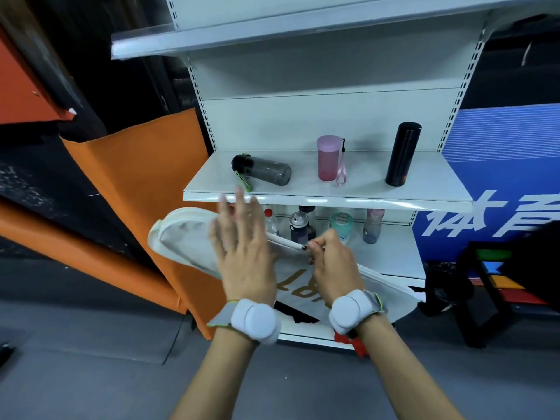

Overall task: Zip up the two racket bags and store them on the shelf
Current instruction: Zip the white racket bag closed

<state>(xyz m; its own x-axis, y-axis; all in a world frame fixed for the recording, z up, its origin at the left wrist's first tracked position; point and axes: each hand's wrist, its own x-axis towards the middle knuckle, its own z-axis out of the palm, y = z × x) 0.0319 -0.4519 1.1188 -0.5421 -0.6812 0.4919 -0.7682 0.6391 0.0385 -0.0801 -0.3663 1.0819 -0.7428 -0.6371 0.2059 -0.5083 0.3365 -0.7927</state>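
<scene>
Below the bottle shelf (327,197), your left hand (242,253) lies spread flat on the white racket bag (185,237) while your right hand (333,262) pinches its zipper pull (304,247), which could snag if the loose fabric bunches ahead of it.

Left hand (242,256) flat, fingers (239,204) spread; right hand (333,262) pinched closed.
</scene>
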